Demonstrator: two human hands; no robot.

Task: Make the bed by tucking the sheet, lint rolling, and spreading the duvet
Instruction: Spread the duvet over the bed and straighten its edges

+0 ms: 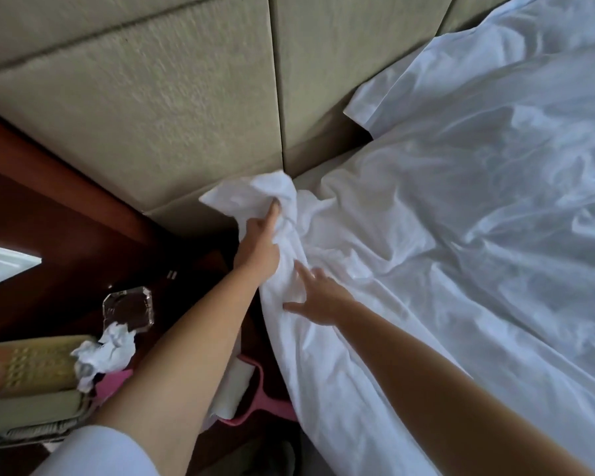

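The left hand [260,243] grips a bunched corner of the white sheet [409,269], its fingers curled into the cloth and the loose end of the bundle sticking up just beyond its fingertips, against the padded beige headboard [152,115]. Just beside it, toward the middle of the bed, the right hand [318,300] lies flat on the same sheet with its fingers spread and straight, pressing the fabric at the mattress edge and holding nothing. From both hands the sheet spreads away across the bed in heavy wrinkles, and it hangs down over the side of the mattress below the right forearm. Farther past the right hand, up against the headboard, a flat white pillowcase or folded layer of linen [392,94] rests on the bed; which it is cannot be told. Below the left forearm, on the dark wooden bench [31,218], lies a pink-handled lint roller [241,389], partly hidden by the arm. Further out from the left hand on that bench sit a crumpled white tissue [103,352], a clear glass ashtray [128,309] touching it, and a beige telephone [24,369] at the picture's edge.
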